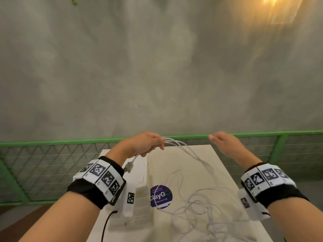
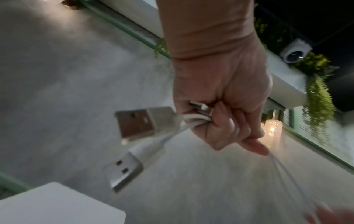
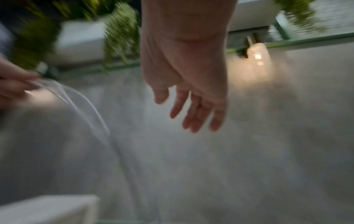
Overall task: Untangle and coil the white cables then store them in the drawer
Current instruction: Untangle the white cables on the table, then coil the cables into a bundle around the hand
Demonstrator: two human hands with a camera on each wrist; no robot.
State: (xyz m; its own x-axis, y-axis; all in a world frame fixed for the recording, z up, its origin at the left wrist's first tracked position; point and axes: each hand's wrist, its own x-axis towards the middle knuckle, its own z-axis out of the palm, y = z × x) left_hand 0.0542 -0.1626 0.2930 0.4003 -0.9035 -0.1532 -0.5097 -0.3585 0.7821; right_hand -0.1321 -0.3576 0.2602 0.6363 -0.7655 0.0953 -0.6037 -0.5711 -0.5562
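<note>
white cables (image 1: pixel 190 198), thin and tangled on the table (image 1: pixel 206 154), strands gripped in left fingers (image 2: pixel 226 121); right fingers (image 3: pixel 191 115) loose, empty

White cables (image 1: pixel 181 147); cream worktop (image 1: pixel 201 154); purple round sticker (image 1: pixel 161 196), white lettering; green railing (image 1: pixel 52 142); black-and-white checker-pattern wristbands (image 1: pixel 103 177); grey wall (image 1: pixel 157 67).

A pale worktop (image 1: pixel 206 154) carries a round purple sticker (image 1: pixel 161 196) marked "ClayGo" near its left side. Beyond the far edge runs a green railing (image 1: pixel 70 142) with wire mesh, and behind it rises a grey concrete wall (image 1: pixel 157 67). A warm lamp (image 1: pixel 279 7) glows at the upper right. Hanging green plants (image 2: pixel 318 106) and a white security camera (image 2: pixel 295 51) show in the left wrist view.
</note>
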